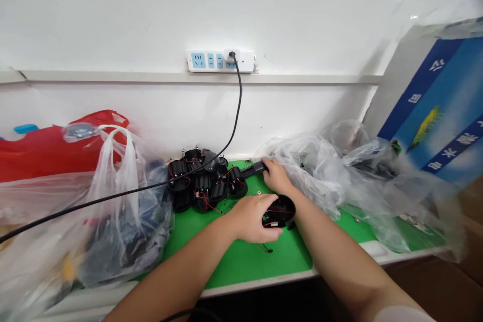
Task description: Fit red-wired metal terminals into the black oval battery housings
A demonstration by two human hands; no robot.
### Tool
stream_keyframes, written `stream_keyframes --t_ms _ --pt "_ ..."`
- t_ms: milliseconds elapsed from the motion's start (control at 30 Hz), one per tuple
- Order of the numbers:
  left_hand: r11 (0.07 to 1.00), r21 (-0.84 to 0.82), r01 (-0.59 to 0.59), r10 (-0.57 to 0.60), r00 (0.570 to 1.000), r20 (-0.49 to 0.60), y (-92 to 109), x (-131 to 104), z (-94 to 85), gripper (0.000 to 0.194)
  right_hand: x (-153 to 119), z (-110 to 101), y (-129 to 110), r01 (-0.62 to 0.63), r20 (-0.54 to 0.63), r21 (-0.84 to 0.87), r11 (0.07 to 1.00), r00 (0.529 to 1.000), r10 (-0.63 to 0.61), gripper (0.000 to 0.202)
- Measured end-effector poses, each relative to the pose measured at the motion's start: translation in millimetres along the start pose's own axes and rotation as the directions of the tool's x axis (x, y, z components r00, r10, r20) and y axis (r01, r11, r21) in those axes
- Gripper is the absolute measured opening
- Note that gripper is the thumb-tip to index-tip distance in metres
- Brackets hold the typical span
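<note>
My left hand (252,217) is wrapped round a black oval plastic housing (286,209), tilted so its open side shows a red wire and a small white connector inside. Farther back, my right hand (277,176) has its fingers closed on the end of a dark, elongated handle-like piece (253,169); its exact kind is hard to make out. Beside that piece lies a heap of similar black housings (204,188) with red wires. A loose wire with a small dark end (267,249) rests on the green mat (241,266) below my left hand.
A black cable (240,95) runs from the wall power strip (204,61) across the heap to the left. Clear plastic bags (305,166) crowd the right, beside a blue printed box (437,105). A filled bag (128,216) and red plastic (33,156) stand left.
</note>
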State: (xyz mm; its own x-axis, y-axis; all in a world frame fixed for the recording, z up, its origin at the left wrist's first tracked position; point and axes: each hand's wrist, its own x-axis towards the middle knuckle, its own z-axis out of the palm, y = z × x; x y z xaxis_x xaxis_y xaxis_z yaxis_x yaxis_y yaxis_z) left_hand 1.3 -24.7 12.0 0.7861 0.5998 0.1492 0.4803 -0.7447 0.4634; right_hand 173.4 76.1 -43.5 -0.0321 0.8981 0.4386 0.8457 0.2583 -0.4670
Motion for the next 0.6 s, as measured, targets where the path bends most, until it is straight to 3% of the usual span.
stream_keyframes --t_ms 200,400,500,600 --pt "0.999 -0.015 0.032 -0.032 0.999 -0.013 -3.5 0.7 0.3 0.062 1.3 -15.9 -3.9 -0.143 -0.245 0.007 0.990 0.959 0.141 0.046" --pt "0.998 0.010 0.055 -0.055 0.998 0.015 -7.5 1.6 2.4 0.065 6.8 -26.1 -4.4 -0.131 -0.432 0.305 0.943 0.864 0.259 0.039" --pt "0.999 0.028 0.037 -0.038 0.998 0.042 -7.8 2.1 2.0 0.066 8.3 -28.9 -7.7 -0.119 -0.403 0.493 0.862 0.846 0.348 0.034" --pt "0.999 0.036 0.023 -0.025 0.998 0.059 -6.8 2.1 1.4 0.066 6.4 -31.7 -15.0 -0.178 -0.193 0.717 0.674 0.879 0.437 0.032"
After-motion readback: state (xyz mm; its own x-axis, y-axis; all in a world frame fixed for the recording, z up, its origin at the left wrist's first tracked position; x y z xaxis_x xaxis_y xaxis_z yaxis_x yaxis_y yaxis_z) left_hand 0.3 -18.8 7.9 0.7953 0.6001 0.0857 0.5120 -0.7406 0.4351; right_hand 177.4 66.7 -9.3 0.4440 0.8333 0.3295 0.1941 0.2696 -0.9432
